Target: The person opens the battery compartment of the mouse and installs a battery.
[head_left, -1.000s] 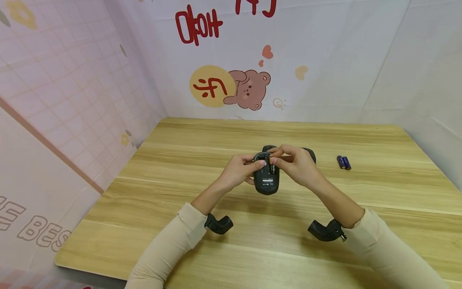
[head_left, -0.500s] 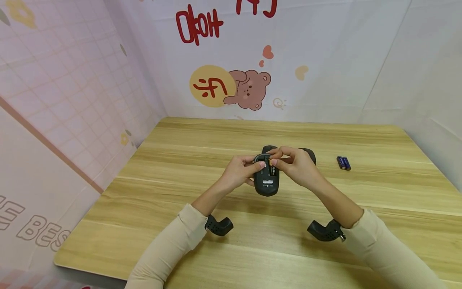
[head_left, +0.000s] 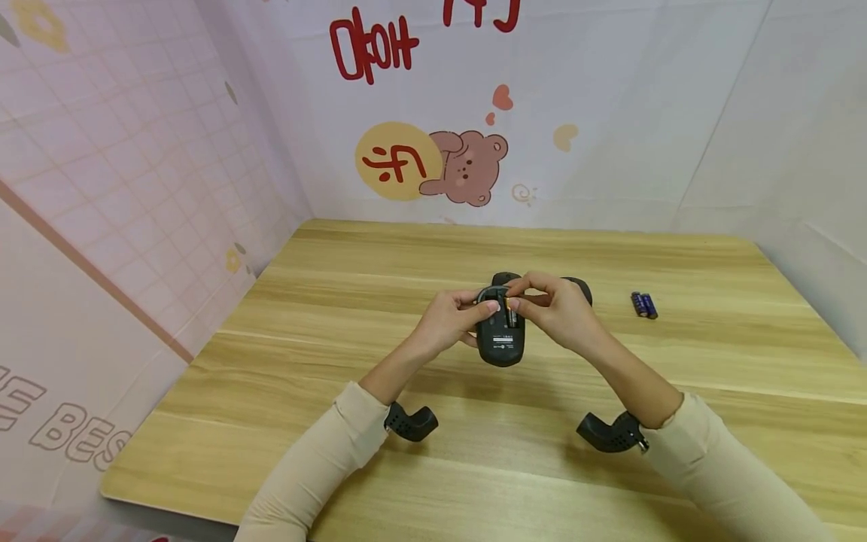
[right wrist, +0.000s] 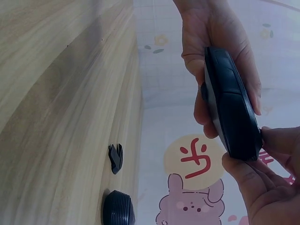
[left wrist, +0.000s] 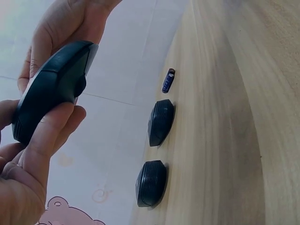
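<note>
A black computer mouse point(head_left: 501, 354) is held above the table with its underside and uncovered battery bay facing up. My left hand point(head_left: 443, 322) grips it from the left, thumb over the underside and fingers beneath. In the bay's right slot is a black battery point(head_left: 512, 316) with an orange end. My right hand point(head_left: 567, 310) pinches that battery's far end between thumb and fingers. From the right wrist view, the mouse point(right wrist: 230, 105) shows its dark side between both hands, and the battery is hidden.
Two more black mice, a nearer point(left wrist: 151, 183) and a farther one point(left wrist: 161, 123), rest on the wooden table point(head_left: 379, 263). Two blue batteries point(head_left: 644, 305) lie to the right. A small black plastic piece point(right wrist: 116, 158) lies near one mouse. A printed cloth wall point(head_left: 609, 150) stands behind.
Both hands stay nearly in place around the mouse. The battery's visible face looks slightly different, its lettering less plain than before.
</note>
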Action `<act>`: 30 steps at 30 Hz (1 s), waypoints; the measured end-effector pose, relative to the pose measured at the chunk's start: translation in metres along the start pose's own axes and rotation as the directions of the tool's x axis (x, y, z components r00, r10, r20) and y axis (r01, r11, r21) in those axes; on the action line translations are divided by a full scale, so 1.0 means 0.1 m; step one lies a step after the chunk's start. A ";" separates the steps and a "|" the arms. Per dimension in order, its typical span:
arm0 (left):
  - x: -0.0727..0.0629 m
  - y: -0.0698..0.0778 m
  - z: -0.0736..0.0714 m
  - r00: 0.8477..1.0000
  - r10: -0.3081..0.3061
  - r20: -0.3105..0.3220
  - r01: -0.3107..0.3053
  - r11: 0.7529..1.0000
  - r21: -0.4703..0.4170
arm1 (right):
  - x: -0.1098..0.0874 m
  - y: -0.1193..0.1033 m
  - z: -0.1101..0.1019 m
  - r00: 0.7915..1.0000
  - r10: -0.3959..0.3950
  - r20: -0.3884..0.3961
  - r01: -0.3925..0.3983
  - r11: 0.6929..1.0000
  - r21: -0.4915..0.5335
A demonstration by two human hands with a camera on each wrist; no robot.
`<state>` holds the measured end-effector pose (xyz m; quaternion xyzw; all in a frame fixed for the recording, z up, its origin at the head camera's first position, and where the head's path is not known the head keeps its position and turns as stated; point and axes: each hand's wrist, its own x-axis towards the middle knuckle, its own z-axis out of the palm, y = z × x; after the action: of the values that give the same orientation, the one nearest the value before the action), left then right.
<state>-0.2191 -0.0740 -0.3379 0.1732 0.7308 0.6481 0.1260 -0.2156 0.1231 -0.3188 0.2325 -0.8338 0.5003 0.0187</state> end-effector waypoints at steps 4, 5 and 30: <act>0.00 0.03 -0.01 1.000 0.008 -0.002 -0.008 1.000 0.012 | 0.01 -0.03 0.00 1.000 -0.001 -0.020 0.002 1.000 0.015; 0.00 0.03 -0.01 1.000 0.008 0.001 -0.008 1.000 0.016 | 0.01 -0.04 0.00 1.000 -0.003 -0.023 0.003 1.000 0.021; 0.02 0.03 -0.02 1.000 0.005 0.025 -0.006 0.999 0.037 | 0.03 -0.03 0.03 0.999 -0.004 -0.054 0.005 1.000 0.015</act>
<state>-0.2214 -0.0750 -0.3346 0.1855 0.7407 0.6325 0.1300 -0.2165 0.1180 -0.3171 0.2209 -0.8287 0.5127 0.0408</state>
